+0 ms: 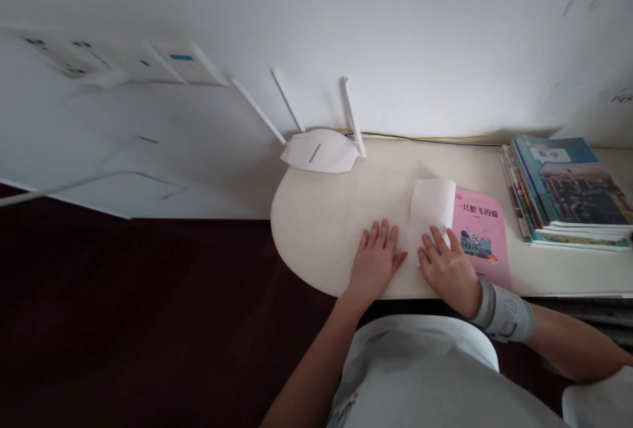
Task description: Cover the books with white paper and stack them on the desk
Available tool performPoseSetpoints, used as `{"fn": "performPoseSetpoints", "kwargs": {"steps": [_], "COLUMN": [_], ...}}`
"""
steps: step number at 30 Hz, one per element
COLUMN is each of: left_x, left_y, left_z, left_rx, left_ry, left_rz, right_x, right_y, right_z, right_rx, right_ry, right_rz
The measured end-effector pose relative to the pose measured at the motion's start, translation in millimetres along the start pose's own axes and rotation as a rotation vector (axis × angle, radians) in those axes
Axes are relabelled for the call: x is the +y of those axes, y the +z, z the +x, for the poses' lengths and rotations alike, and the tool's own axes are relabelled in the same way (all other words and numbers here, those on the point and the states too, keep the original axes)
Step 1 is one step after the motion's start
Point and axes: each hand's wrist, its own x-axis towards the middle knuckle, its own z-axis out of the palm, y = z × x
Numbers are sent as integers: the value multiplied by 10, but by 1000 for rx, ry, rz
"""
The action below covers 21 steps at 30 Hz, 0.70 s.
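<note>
A pink book (482, 217) with Chinese lettering and a small picture on its cover lies on the white table. A pale sheet (431, 207) curls over the book's left side; whether it belongs to the book I cannot tell. My right hand (448, 266), with a grey wristband on its wrist, presses on the lower part of this sheet, fingers spread. To the left of the sheet, my left hand (376, 260) lies flat on the tabletop with its fingers stretched out, holding nothing.
At the back of the table (316, 217) stands a white router (321, 151) with upright antennas. Cables (430, 140) run along the wall. A stack of books (576, 194) sits on the right. Wall sockets (74, 59) are at the upper left. The table's left end is rounded.
</note>
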Motion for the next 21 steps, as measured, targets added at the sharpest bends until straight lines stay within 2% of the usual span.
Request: {"fn": "performPoseSetpoints", "kwargs": {"steps": [5, 15, 21], "left_x": [-22, -96, -109], "left_y": [-8, 72, 85], "left_z": [-15, -49, -70], "left_rx": [16, 180, 284], "left_ry": [29, 57, 52], "left_rz": [-39, -244, -388], "right_x": [-39, -37, -32], "right_y": [39, 26, 62], "right_z": [30, 40, 51], "right_rx": [38, 20, 48], "right_ry": [16, -2, -83], "right_rz": [-33, -107, 51]}}
